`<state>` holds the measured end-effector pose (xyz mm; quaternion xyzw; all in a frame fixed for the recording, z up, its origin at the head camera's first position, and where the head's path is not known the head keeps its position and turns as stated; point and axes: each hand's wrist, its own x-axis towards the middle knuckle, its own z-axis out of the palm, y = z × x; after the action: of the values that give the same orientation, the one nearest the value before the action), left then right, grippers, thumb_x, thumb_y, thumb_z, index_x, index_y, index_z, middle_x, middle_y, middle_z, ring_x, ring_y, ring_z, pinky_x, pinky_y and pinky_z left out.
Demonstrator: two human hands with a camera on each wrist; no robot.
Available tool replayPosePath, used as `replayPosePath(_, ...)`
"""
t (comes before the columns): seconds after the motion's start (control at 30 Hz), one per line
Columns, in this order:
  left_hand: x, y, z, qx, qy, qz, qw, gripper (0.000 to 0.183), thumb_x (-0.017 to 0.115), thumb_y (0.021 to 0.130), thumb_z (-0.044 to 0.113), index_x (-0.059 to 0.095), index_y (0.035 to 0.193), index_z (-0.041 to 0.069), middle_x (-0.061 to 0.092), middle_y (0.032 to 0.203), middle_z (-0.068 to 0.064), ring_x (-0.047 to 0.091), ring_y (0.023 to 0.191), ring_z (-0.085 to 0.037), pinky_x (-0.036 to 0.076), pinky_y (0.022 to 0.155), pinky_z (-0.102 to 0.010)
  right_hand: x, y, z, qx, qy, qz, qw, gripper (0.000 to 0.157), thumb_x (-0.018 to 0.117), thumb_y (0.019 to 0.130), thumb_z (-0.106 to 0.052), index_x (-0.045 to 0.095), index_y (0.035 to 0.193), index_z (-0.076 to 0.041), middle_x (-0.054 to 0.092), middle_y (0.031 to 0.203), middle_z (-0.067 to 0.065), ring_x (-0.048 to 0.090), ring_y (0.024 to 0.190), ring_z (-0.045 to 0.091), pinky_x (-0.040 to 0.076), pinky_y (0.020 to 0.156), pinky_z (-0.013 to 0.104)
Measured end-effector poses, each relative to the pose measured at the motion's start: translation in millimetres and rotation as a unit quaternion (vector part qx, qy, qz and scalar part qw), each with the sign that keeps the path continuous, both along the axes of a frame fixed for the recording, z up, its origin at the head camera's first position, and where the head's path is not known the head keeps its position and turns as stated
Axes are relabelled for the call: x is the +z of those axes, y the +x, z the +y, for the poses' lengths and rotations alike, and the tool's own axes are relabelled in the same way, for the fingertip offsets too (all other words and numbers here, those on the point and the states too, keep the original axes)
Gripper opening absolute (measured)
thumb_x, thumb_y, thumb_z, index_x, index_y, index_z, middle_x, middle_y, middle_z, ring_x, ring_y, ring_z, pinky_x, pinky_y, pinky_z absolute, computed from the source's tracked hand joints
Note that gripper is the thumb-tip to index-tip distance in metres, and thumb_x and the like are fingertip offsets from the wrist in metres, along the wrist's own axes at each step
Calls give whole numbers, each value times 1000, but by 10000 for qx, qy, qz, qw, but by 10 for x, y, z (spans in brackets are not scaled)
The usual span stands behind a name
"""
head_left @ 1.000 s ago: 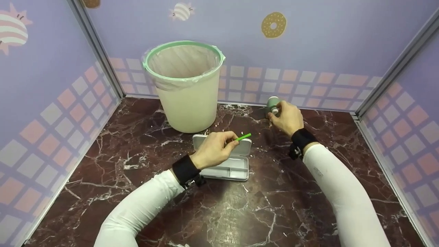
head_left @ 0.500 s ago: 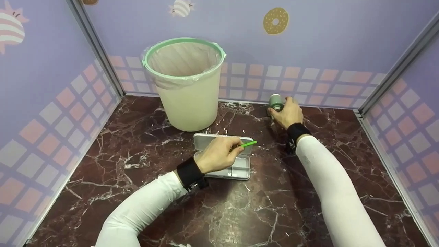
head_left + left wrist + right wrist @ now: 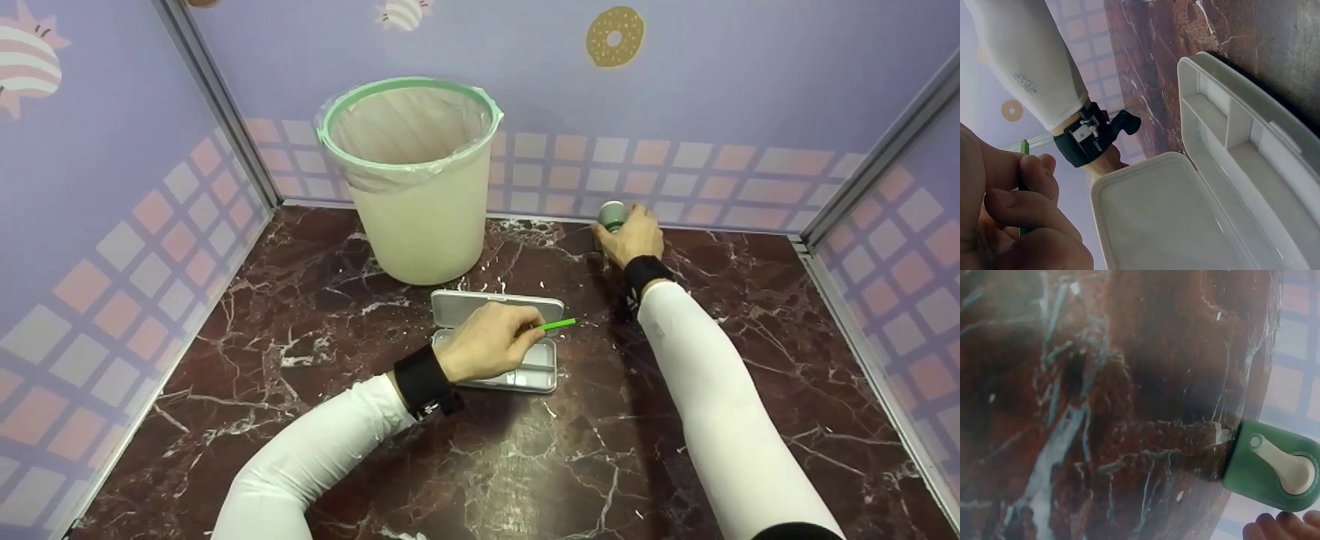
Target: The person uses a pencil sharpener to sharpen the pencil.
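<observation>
My left hand (image 3: pixel 491 341) pinches a slim green pencil (image 3: pixel 559 324) between thumb and fingers, one end jutting to the right. Below that hand lies an open pale grey pencil case (image 3: pixel 540 356), its lid (image 3: pixel 1157 214) raised at the back and its tray (image 3: pixel 1241 152) divided into compartments. At the back wall, my right hand (image 3: pixel 636 234) grips a green crank pencil sharpener (image 3: pixel 613 214), thumb on its left and fingers on its right. The right wrist view shows the sharpener's white crank handle (image 3: pixel 1283 467), with curled fingertips (image 3: pixel 1269 530) close against its side; the thumb is hidden there.
A tall cream waste bin (image 3: pixel 420 225) with a green rim and plastic liner stands at the back left. Patterned lilac walls (image 3: pixel 712 97) enclose the dark red marbled tabletop (image 3: pixel 337 435) on three sides. Small white flecks are scattered around the pencil case.
My right hand has shifted around the sharpener, which stays near the back wall. The left hand, still pinching the pencil, has moved slightly right and down over the case.
</observation>
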<state>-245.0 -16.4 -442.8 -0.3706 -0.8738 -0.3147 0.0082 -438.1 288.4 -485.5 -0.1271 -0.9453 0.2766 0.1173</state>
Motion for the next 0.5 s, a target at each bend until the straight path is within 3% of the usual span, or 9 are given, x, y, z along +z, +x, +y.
replayPosePath(0.27,-3,-13,44,-195,-37,114,9997,19,67,110,21,79,104,8,73,78,-3,48,62,-5,38,58,-22,15,-72,4,-259,86,-145,9995,91,83,95,-58,50,149,7,63,145,32,65,136,53,55,116,63)
replayPosePath(0.5,-57,-2,47,-210,-26,-50,9998,16,67,110,19,79,105,10,74,79,-3,46,60,-2,39,56,-21,28,-134,-77,-400,53,-266,9988,91,85,95,-58,49,149,6,67,141,33,68,134,53,57,113,62)
